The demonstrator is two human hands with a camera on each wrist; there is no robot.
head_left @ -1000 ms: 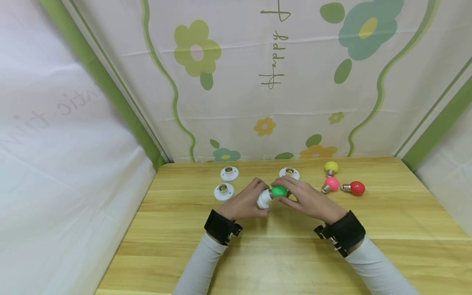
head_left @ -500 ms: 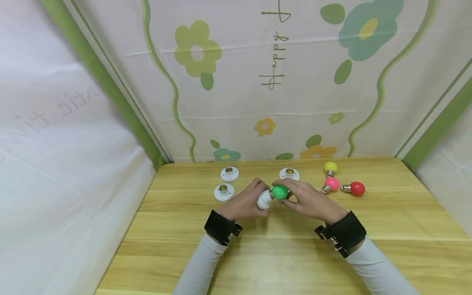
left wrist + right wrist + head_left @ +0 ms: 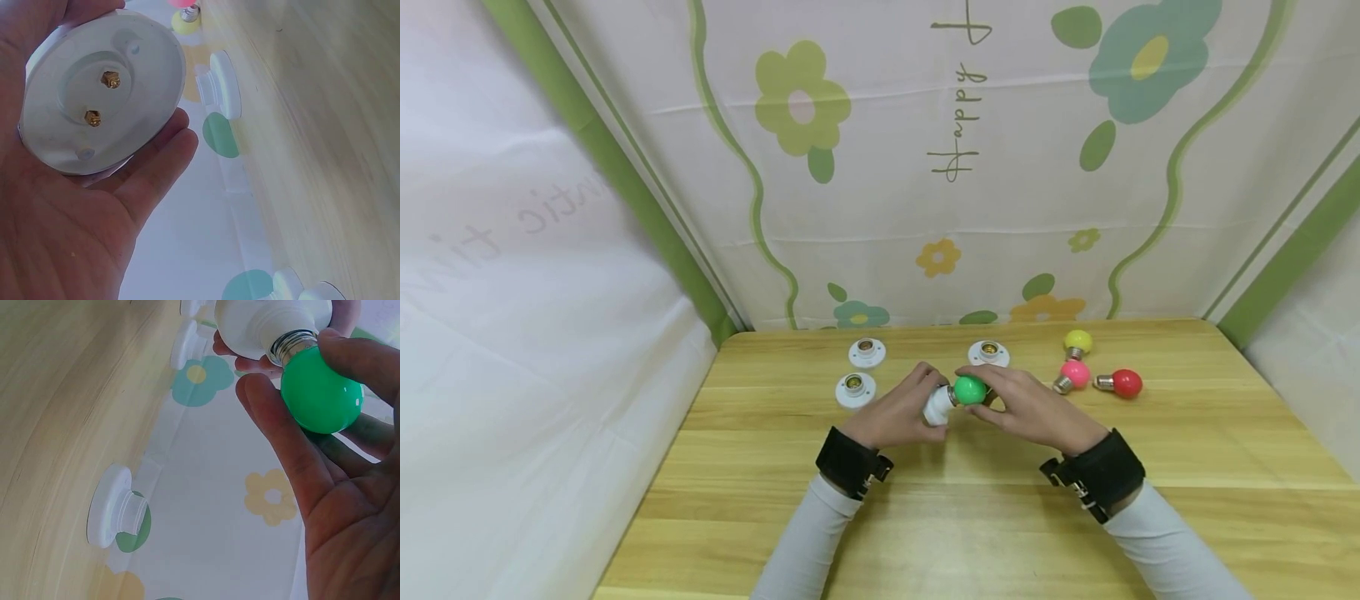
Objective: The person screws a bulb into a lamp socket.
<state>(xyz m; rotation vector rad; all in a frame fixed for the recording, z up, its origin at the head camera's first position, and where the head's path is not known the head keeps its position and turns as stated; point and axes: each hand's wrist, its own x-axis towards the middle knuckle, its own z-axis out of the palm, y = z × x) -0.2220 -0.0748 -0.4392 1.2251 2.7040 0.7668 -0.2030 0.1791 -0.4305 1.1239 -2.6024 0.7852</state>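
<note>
Above the wooden table [image 3: 1150, 517], the left hand [image 3: 895, 412] grips a white socket [image 3: 937, 404] while the right hand [image 3: 1026, 408] curls its fingers round the green bulb [image 3: 969, 389] seated in it, with three loose sockets behind and yellow, pink and red bulbs right of it.

head: looks forward and down at my table [image 3: 1000, 517]
wrists: close, both on my green bulb's socket [image 3: 262, 325]
</note>
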